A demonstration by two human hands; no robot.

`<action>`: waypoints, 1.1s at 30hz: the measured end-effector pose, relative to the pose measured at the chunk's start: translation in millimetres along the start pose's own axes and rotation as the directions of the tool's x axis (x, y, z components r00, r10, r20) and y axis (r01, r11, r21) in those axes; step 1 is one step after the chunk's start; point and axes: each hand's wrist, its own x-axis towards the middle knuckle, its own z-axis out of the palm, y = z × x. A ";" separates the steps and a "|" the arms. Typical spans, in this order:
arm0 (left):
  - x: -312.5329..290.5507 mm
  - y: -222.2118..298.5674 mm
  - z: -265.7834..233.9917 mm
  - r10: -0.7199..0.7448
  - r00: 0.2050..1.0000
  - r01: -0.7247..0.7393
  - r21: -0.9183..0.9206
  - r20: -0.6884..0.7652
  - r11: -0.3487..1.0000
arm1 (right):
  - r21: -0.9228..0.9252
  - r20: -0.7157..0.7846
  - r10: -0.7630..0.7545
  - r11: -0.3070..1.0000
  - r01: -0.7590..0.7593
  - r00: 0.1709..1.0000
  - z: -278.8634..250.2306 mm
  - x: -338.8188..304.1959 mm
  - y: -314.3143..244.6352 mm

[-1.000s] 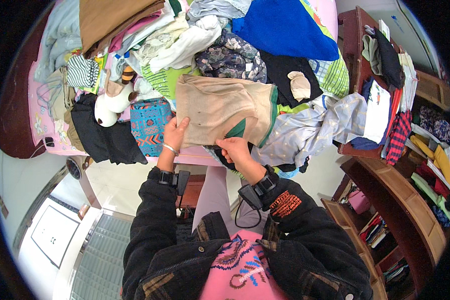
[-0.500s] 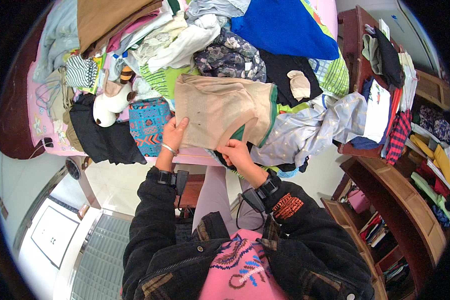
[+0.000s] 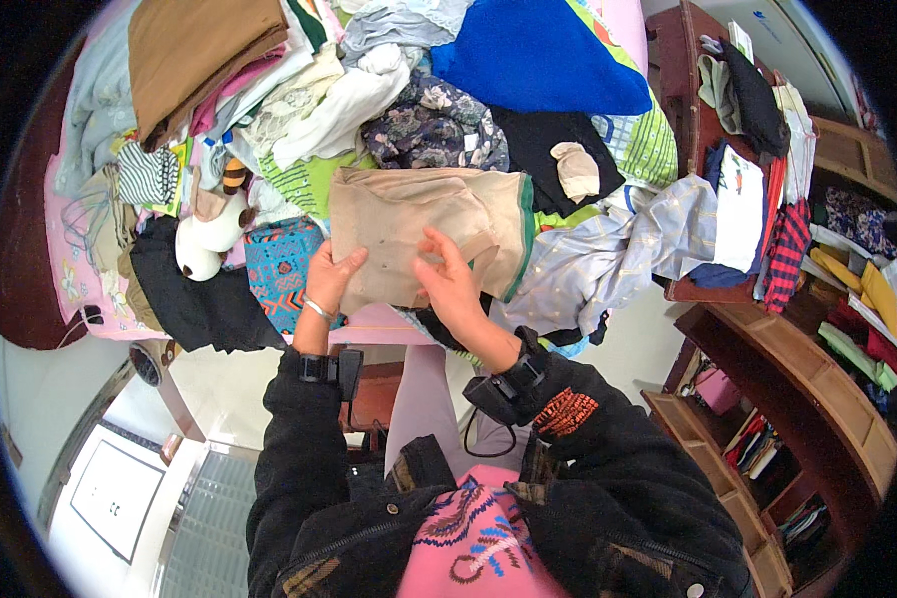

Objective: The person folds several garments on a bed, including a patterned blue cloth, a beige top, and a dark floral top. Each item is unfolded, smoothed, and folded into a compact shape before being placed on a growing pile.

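Observation:
A beige pair of shorts with a green edge [image 3: 434, 204] lies spread in front of me on the bed's near side. At its lower left corner my left hand [image 3: 333, 279] grips the cloth, thumb on top and fingers underneath. My right hand [image 3: 452, 286] is over the lower middle of the shorts, its thumb and fingers apart. Whether its fingertips touch the fabric is hard to tell. To the left of the shorts is a folded blue patterned cloth [image 3: 277, 261]. A grey-blue checked shirt [image 3: 588, 261] lies to the right.
Piled clothes cover the bed, including a brown folded cloth [image 3: 204, 60], a blue garment [image 3: 538, 60] and a dark floral piece [image 3: 434, 130]. A white plush toy [image 3: 201, 244] sits at left. On the right, a wooden cabinet [image 3: 797, 374] has open drawers with clothes.
My right hand has let go of the shorts' lower edge, opened, and moved up over the cloth. My left hand keeps its hold. The whole view has shifted slightly.

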 end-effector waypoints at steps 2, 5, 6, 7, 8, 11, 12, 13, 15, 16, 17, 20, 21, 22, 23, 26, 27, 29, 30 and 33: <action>-8.9 18.8 10.2 0.008 0.997 0.001 -0.121 0.076 0.993 | 0.001 -0.036 -0.011 1.000 0.011 0.999 6.6 7.4 -5.3; -28.6 43.9 26.9 -0.001 0.986 0.043 -0.248 0.168 0.968 | -0.253 -0.174 -0.064 0.967 0.018 0.983 8.4 14.7 -12.4; -35.1 50.3 32.3 -0.004 0.981 0.059 -0.278 0.195 0.959 | -0.267 -0.165 -0.099 0.962 0.052 0.981 6.6 14.6 -15.1; -40.5 55.1 38.3 -0.007 0.979 0.078 -0.339 0.206 0.938 | -0.270 -0.169 -0.079 0.962 0.031 0.983 4.1 12.9 -18.0; -46.0 58.9 44.4 -0.010 0.976 0.098 -0.398 0.218 0.912 | -0.269 -0.181 -0.053 0.963 0.002 0.982 1.9 10.1 -21.1; -61.5 70.6 52.4 -0.020 0.980 0.104 -0.426 0.197 0.899 | -0.452 -0.079 -0.276 0.867 0.212 0.958 2.1 0.5 -29.5; -67.3 75.3 51.5 -0.015 0.986 0.084 -0.419 0.165 0.904 | -0.501 -0.078 -0.254 0.846 0.182 0.964 7.9 -2.9 -30.7; -72.9 79.4 51.3 0.026 0.988 0.045 -0.446 0.153 0.894 | -0.465 -0.062 -0.228 0.868 0.174 0.972 14.5 -3.9 -31.7; -83.2 88.5 45.5 0.051 0.986 0.032 -0.487 0.157 0.873 | -0.368 -0.014 -0.232 0.906 0.210 0.973 32.5 -3.2 -30.2; -89.4 92.7 41.4 0.079 0.985 0.010 -0.506 0.154 0.862 | -0.363 -0.001 -0.197 0.914 0.183 0.980 42.5 -0.9 -28.0; -93.3 95.3 38.4 0.115 0.980 -0.009 -0.549 0.159 0.836 | -0.216 0.037 -0.151 0.964 0.155 0.988 52.8 3.1 -25.1; -91.8 93.0 41.4 0.041 0.999 -0.027 -0.357 0.031 0.934 | 0.172 0.166 -0.050 0.985 0.021 0.985 65.9 18.2 -15.7; -88.0 89.2 45.8 0.019 1.000 -0.022 -0.280 -0.013 0.960 | 0.250 0.191 -0.016 0.968 -0.033 0.981 61.2 22.7 -13.1; -80.4 83.7 52.2 0.116 0.992 -0.115 0.010 -0.045 0.993 | 0.305 0.227 0.060 0.943 -0.129 0.972 50.8 26.9 -11.5; -76.0 74.3 65.0 0.084 0.996 -0.085 -0.046 -0.032 0.995 | 0.350 0.256 0.171 0.901 -0.256 0.951 37.7 30.5 -10.6; -58.0 52.8 92.1 -0.129 0.973 0.086 0.218 0.190 0.972 | 0.445 0.209 0.352 0.796 -0.410 0.912 -11.2 41.3 -14.6; -58.6 44.9 99.8 -0.134 0.970 0.090 0.212 0.201 0.973 | 0.444 0.158 0.321 0.822 -0.357 0.934 -22.8 44.1 -16.0; -57.7 30.1 111.7 0.117 0.978 -0.136 0.105 0.174 0.985 | 0.548 0.205 0.317 0.747 -0.377 0.926 -42.8 47.6 -18.9; -57.6 24.0 109.6 0.121 0.987 -0.143 0.246 0.102 0.959 | 0.617 0.252 0.285 0.689 -0.381 0.925 -49.4 48.2 -19.6; -56.8 4.3 101.5 0.318 0.909 -0.185 0.424 -0.269 0.887 | 0.404 0.196 0.380 0.809 -0.428 0.904 -55.7 53.3 -19.1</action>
